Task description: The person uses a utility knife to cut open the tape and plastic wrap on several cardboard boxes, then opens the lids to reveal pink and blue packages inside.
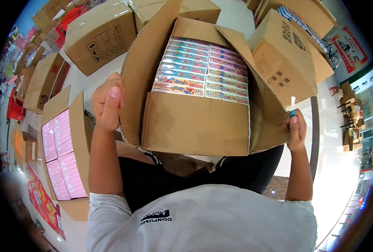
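Right in front of me is an open cardboard box point(195, 124), its long flaps spread to the sides. Inside lie two columns of slim printed packs point(186, 64) with colourful cartoon-like patterns, edges facing up. My left hand point(108, 104) is curled with the thumb on top at the outer edge of the left flap point(148, 60); its fingertips are partly hidden. On the other side, my right hand point(295, 130), a teal ring on one finger, pinches the outer corner of the right flap point(266, 129). The near flap or wall covers the lower part of the packs.
A second open carton point(79, 110) with pink wrapped packs point(62, 157) stands at my left. Closed cartons stand beyond at the upper left point(103, 37) and upper right point(287, 60). A red printed sheet point(44, 201) lies on the floor at lower left.
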